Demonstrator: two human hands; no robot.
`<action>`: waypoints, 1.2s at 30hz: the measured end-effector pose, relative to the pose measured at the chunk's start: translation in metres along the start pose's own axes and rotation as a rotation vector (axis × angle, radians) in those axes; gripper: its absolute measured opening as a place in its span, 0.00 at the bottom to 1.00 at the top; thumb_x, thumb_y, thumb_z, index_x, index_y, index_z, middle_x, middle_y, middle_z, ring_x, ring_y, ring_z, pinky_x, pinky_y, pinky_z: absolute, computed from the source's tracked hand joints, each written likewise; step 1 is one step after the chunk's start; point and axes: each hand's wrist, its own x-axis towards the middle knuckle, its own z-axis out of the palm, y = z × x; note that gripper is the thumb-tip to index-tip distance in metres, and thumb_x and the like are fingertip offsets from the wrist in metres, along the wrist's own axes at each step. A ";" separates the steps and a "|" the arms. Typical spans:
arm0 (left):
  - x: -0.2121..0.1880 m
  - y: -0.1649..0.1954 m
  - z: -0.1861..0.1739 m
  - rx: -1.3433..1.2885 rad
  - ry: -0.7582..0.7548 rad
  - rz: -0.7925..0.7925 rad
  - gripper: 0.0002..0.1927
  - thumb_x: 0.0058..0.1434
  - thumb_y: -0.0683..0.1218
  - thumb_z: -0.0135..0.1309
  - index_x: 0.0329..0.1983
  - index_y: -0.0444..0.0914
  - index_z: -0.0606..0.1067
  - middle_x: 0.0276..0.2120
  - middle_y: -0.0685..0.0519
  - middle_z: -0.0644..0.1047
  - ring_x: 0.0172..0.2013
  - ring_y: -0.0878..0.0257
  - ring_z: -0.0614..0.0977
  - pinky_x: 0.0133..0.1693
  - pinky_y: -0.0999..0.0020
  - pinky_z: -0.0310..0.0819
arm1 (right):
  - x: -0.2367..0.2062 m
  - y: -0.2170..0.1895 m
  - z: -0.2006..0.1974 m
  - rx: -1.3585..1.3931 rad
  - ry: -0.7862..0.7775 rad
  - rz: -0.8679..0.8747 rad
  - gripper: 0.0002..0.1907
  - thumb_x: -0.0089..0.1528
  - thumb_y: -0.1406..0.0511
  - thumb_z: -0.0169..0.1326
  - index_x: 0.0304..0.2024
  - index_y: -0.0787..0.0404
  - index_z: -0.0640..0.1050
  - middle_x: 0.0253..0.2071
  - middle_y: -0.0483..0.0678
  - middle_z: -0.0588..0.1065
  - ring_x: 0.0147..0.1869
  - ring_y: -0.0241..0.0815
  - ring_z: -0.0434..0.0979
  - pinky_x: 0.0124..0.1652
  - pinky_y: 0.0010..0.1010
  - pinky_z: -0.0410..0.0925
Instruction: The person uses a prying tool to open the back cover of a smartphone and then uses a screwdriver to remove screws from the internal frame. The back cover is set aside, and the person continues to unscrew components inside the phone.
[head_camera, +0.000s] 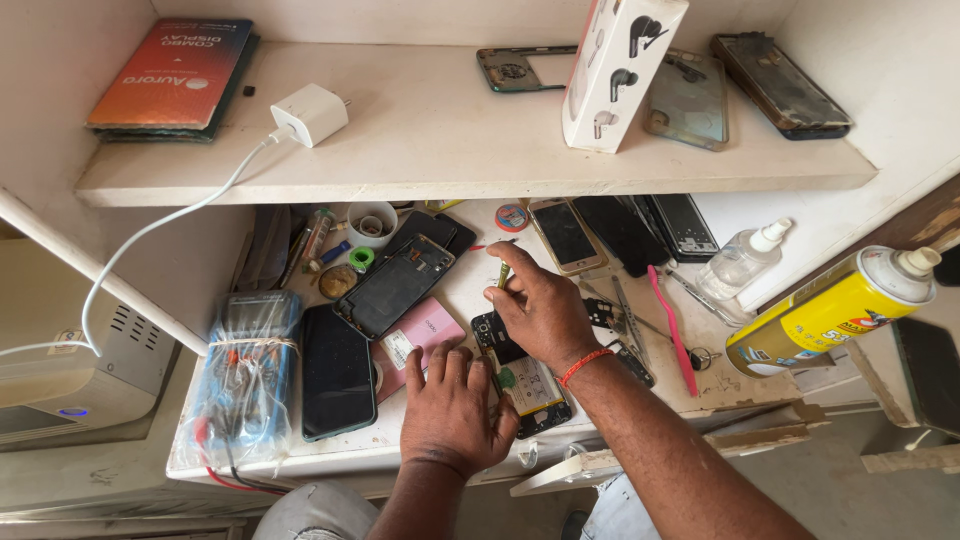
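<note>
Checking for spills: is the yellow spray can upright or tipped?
Tipped: the yellow spray can lies slanted at the bench's right edge, nozzle end raised toward the right.

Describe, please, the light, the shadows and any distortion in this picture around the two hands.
Head view: bright, even daylight; the upper shelf shades the back of the bench, where parts look dim. The left hand and right hand over the opened phone are sharp and cast soft shadows. The wide lens bends the shelf edges, and the yellow spray can leans outward.
</note>
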 end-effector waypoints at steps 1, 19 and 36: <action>0.000 0.000 0.000 0.005 -0.002 0.000 0.29 0.51 0.58 0.52 0.49 0.33 0.73 0.53 0.37 0.71 0.61 0.42 0.67 0.62 0.31 0.48 | 0.000 0.000 0.000 -0.007 0.001 -0.004 0.27 0.60 0.65 0.63 0.62 0.49 0.71 0.29 0.49 0.82 0.32 0.43 0.86 0.32 0.32 0.75; -0.001 -0.002 -0.001 -0.012 0.033 0.022 0.28 0.50 0.58 0.54 0.48 0.34 0.74 0.50 0.39 0.72 0.60 0.42 0.68 0.62 0.32 0.51 | -0.004 0.008 0.006 0.078 -0.056 -0.135 0.32 0.62 0.73 0.54 0.68 0.51 0.63 0.39 0.52 0.81 0.42 0.51 0.85 0.39 0.38 0.77; -0.002 -0.002 0.003 -0.009 0.012 0.031 0.28 0.53 0.57 0.52 0.49 0.32 0.73 0.53 0.37 0.71 0.62 0.40 0.67 0.61 0.32 0.52 | -0.003 -0.002 0.021 -0.060 0.062 -0.136 0.26 0.64 0.67 0.59 0.63 0.50 0.70 0.37 0.49 0.72 0.37 0.45 0.76 0.38 0.38 0.72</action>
